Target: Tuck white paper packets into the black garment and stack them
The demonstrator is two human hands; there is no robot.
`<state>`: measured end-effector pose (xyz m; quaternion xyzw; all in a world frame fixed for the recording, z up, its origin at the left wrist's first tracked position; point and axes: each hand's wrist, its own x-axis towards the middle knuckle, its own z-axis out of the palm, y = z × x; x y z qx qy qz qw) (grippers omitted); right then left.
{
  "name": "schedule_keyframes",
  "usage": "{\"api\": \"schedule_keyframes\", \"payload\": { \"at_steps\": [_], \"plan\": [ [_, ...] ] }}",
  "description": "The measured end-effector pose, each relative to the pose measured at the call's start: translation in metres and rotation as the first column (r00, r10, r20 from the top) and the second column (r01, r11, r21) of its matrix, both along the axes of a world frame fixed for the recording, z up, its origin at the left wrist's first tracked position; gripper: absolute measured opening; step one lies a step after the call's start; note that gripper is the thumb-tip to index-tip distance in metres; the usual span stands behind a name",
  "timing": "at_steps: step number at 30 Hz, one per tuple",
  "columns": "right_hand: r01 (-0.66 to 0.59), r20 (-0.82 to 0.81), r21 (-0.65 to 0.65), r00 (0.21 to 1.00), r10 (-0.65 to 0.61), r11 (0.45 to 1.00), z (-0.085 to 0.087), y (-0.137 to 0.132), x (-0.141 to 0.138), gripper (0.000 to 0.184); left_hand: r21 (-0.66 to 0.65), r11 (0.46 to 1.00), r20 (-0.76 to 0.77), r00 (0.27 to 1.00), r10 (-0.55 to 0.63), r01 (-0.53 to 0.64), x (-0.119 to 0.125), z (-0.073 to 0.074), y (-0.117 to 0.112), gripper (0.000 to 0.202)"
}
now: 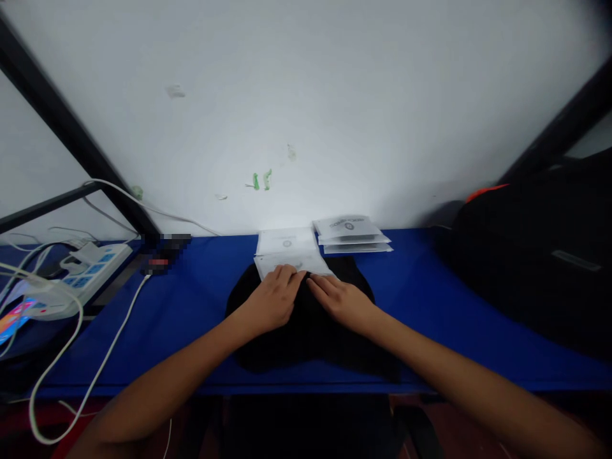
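A black cloth item (306, 344) lies spread on the blue table in front of me. My left hand (272, 301) rests on its upper part, fingers curled and pressed to the cloth near the middle. Close beside it, my right hand (343, 301) also has bent fingers on the fabric, their tips almost meeting the left thumb. Just beyond the fingertips, a white printed packet (291, 260) overlaps the cloth, its near edge partly covered by my left fingers. Another white packet (285, 241) lies right behind it.
A stack of white packets (351, 228) sits by the wall, right of centre. At the left are a white power strip (95, 274), loose white cables (119, 338) and a lit phone screen (14, 322). A large black bag (530, 261) occupies the right side.
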<state>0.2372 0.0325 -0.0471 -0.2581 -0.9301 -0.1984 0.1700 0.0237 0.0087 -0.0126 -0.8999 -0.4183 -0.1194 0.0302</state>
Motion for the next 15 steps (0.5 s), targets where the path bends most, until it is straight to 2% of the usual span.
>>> {"api": "schedule_keyframes", "payload": {
  "at_steps": [3,6,10,15],
  "plan": [
    [0.164,0.112,-0.061,0.981,-0.157,0.984,0.001,-0.004,-0.016,0.038,0.001,0.999,-0.093,0.995,0.037,-0.037,0.004,-0.009,0.000,0.065],
    [0.234,0.164,-0.141,0.964,-0.210,0.962,0.009,-0.008,-0.029,0.041,-0.032,0.999,-0.147,0.989,0.035,-0.040,0.004,-0.012,0.000,0.076],
    [0.261,0.158,-0.242,0.961,-0.227,0.935,0.011,-0.004,-0.041,0.044,-0.090,0.996,-0.142,0.990,0.008,-0.021,0.005,-0.008,-0.008,0.083],
    [0.200,0.096,-0.296,0.979,-0.179,0.934,-0.004,0.011,-0.052,0.045,-0.050,0.996,-0.130,0.988,-0.084,0.078,0.010,-0.001,-0.022,0.084]
  ]
}}
